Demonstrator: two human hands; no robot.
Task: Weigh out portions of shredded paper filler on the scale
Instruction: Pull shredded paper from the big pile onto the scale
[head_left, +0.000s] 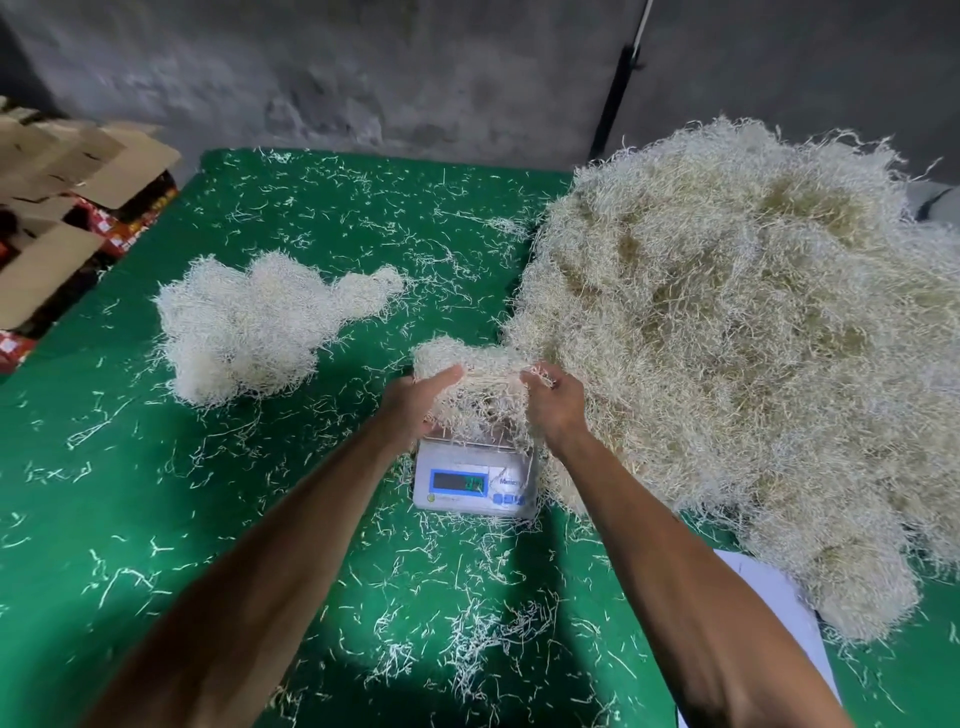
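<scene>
A small white digital scale (475, 480) sits at the centre of the green table (156, 493), its display lit but unreadable. Over its platform is a clump of pale shredded paper (467, 371). My left hand (421, 402) cups the clump's left side with its fingers along the paper. My right hand (553, 402) grips the clump's right side, fingers curled into the strands. A huge heap of shredded paper (753, 338) covers the table's right side and touches the clump. A smaller, whiter pile of shredded paper (249, 322) lies to the left.
Loose paper strands are scattered all over the green table. Open cardboard boxes (67, 208) stand off the table's left edge. A grey wall runs behind, with a dark pole (615, 98) against it. A white sheet (779, 597) shows at the lower right.
</scene>
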